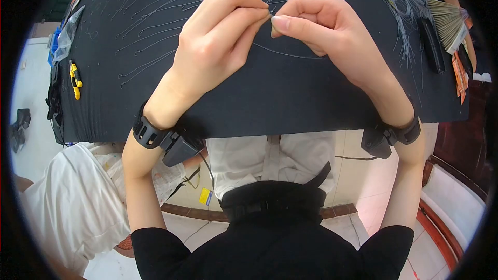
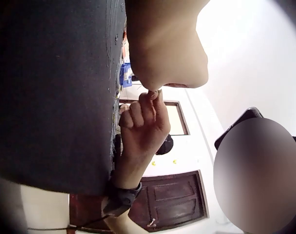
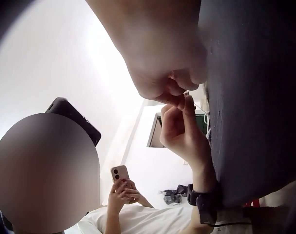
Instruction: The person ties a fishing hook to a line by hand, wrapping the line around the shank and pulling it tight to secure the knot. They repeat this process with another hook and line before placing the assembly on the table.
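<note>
One tiny dark piece (image 1: 271, 12), above the far half of the black cloth-covered table (image 1: 290, 106), pinched by our left hand (image 1: 212, 41) and our right hand (image 1: 332, 28), fingertips together. Several thin grey looped lines (image 1: 148, 64), on the table's left. One tangled bundle of grey line (image 1: 397, 5), table's far right. One yellow-and-black hand tool (image 1: 75, 80), table's left edge. Some shiny orange packets (image 1: 459, 79), table's right edge; we find their print too small to read.
</note>
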{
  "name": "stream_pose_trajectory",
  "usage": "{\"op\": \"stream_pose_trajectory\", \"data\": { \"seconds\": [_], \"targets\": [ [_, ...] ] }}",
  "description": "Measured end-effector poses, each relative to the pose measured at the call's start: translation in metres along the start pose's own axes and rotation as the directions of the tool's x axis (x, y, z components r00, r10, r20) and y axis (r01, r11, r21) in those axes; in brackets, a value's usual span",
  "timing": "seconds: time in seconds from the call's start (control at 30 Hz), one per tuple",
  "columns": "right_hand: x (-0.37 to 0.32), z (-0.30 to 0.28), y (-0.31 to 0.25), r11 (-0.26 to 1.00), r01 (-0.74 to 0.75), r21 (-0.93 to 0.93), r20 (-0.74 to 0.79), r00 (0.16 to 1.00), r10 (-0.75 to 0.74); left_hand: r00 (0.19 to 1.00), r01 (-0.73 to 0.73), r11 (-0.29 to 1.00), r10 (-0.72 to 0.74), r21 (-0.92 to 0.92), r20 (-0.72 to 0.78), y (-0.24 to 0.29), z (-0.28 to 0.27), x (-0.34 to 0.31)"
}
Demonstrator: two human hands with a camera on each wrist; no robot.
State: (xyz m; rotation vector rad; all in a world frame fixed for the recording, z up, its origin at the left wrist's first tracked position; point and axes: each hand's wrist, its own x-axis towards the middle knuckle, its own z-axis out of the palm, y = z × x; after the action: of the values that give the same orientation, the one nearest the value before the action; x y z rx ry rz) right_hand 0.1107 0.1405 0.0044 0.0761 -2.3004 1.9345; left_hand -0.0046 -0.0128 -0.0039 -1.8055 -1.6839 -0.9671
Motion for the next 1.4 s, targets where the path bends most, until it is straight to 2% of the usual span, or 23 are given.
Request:
{"op": "stream_pose_trajectory", "data": {
  "seconds": [0.1, 0.2, 0.3, 0.57, 0.83, 0.93, 1.07, 1.17, 1.2, 1.23, 1.3, 1.33, 1.4],
  "targets": [
    [0.000, -0.002, -0.004, 1.000, -0.012, -0.018, 0.032, 0.999, 0.013, 1.000, -0.018, 0.999, 0.018, -0.043, -0.003, 0.002, 0.003, 0.002],
    [0.002, -0.002, 0.005, 0.999, 0.022, -0.028, -0.024, 0.999, -0.023, 1.000, -0.017, 0.996, 0.019, -0.085, 0.021, 0.005, 0.003, 0.002],
    [0.002, -0.007, 0.001, 0.994, -0.097, 0.058, -0.030, 0.995, 0.099, 1.000, -0.006, 0.992, 0.009, -0.127, 0.024, 0.006, 0.005, 0.002],
    [0.005, -0.010, 0.005, 0.994, -0.088, 0.062, -0.040, 0.995, 0.090, 0.997, 0.068, 0.978, -0.057, -0.195, 0.061, 0.011, -0.003, 0.003],
    [0.006, -0.008, 0.008, 0.984, -0.142, 0.106, -0.015, 0.989, 0.145, 0.998, 0.069, 0.972, -0.068, -0.223, 0.014, 0.012, -0.002, 0.005],
    [0.007, -0.009, 0.012, 0.997, -0.072, 0.005, -0.001, 0.997, 0.072, 0.997, 0.075, 0.971, -0.077, -0.227, 0.000, 0.011, -0.002, 0.005],
    [0.007, -0.004, 0.011, 0.998, -0.050, 0.039, 0.001, 0.999, 0.050, 0.988, 0.117, 0.965, -0.137, -0.234, -0.071, 0.004, 0.000, 0.003],
    [0.007, -0.002, 0.006, 0.997, -0.073, 0.006, 0.010, 0.997, 0.073, 0.950, 0.218, 0.934, -0.269, -0.282, -0.158, -0.005, 0.002, 0.001],
    [0.006, -0.001, 0.004, 0.997, -0.073, -0.020, 0.011, 0.997, 0.073, 0.928, 0.294, 0.903, -0.349, -0.314, -0.132, -0.004, 0.001, 0.001],
    [0.006, -0.001, 0.002, 0.996, -0.071, -0.046, 0.011, 0.997, 0.072, 0.924, 0.320, 0.893, -0.369, -0.315, -0.105, -0.005, -0.001, 0.000],
    [0.005, -0.001, 0.002, 0.996, 0.018, -0.092, -0.013, 1.000, -0.019, 0.912, 0.371, 0.872, -0.407, -0.319, -0.052, -0.009, -0.003, -0.003],
    [0.005, 0.000, 0.003, 0.991, 0.062, -0.117, -0.025, 0.998, -0.065, 0.908, 0.364, 0.869, -0.411, -0.334, -0.081, -0.009, -0.002, -0.002],
    [0.005, 0.001, 0.005, 0.982, 0.182, -0.052, -0.107, 0.977, -0.187, 0.897, 0.351, 0.863, -0.421, -0.363, -0.135, -0.010, 0.001, 0.000]
  ]
}}
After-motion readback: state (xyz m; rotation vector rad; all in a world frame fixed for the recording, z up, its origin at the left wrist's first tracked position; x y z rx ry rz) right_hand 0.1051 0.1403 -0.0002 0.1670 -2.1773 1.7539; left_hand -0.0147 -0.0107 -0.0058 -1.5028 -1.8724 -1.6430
